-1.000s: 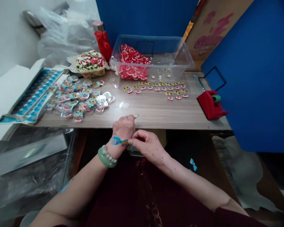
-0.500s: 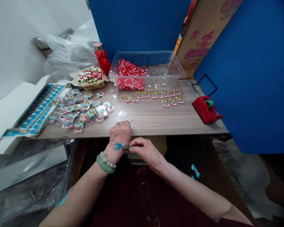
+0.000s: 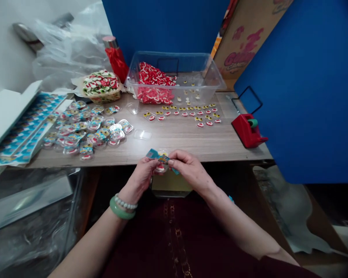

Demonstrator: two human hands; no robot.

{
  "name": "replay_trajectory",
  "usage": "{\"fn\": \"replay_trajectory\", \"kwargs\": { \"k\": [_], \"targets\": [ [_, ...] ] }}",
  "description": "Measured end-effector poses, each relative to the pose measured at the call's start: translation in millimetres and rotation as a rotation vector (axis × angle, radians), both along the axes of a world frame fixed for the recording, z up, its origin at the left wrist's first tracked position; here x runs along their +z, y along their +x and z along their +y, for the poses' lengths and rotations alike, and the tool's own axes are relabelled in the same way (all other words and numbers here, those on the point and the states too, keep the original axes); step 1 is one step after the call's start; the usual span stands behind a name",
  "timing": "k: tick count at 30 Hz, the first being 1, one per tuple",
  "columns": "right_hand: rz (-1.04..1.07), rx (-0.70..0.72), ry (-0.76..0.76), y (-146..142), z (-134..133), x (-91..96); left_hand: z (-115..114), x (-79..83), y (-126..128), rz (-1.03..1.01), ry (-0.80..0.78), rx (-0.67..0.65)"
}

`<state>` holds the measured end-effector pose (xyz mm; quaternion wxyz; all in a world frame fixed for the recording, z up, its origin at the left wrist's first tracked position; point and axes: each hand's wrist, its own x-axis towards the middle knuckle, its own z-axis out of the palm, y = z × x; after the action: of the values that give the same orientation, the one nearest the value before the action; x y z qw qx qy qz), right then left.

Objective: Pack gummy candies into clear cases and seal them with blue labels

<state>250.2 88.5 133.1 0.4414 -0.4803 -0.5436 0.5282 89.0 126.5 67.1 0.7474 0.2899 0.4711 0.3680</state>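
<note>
Just off the table's front edge, my left hand is closed on a small clear plastic candy pack with red and white showing inside. Across the top of that pack lies a blue bow-shaped sticker with a printed middle. My right hand pinches the sticker from the right between thumb and forefinger. Its far blue end pokes out below the right fingertips. On the table to the left is a heap of packs with blue stickers. Fingers cover part of the held pack.
A clear tub of red-and-white candies stands at the back, with rows of eye and lips candies before it. Sticker sheets and a candy bowl are left. Near the right edge sits a red tape dispenser. A clear lid lies mid-table.
The sticker, at my left wrist in the right fingers before, now lies over the pack. My left hand has turned so the pack shows; both hands have risen slightly. The camera view has shifted a little.
</note>
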Motion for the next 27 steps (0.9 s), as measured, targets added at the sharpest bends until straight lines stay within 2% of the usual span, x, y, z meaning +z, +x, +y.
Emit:
{"fn": "replay_trajectory", "kwargs": {
  "k": [3, 6, 12, 19, 27],
  "targets": [
    [-0.070, -0.035, -0.117, 0, 9, -35.6, -5, 1.2, 2, 0.077, 0.043, -0.009],
    [-0.129, -0.024, -0.216, -5, 10, -54.1, -7, 5.1, 3, 0.094, 0.066, -0.047],
    [-0.045, -0.032, -0.362, -4, 20, -60.6, -4, 5.1, -3, 0.131, -0.006, -0.127],
    [0.111, 0.026, -0.446, 5, 30, -65.0, 0, 2.8, -11, 0.107, -0.008, -0.235],
    [0.094, 0.054, -0.416, 9, 36, -68.2, 2, 0.7, -8, 0.128, 0.001, -0.195]
  ]
}}
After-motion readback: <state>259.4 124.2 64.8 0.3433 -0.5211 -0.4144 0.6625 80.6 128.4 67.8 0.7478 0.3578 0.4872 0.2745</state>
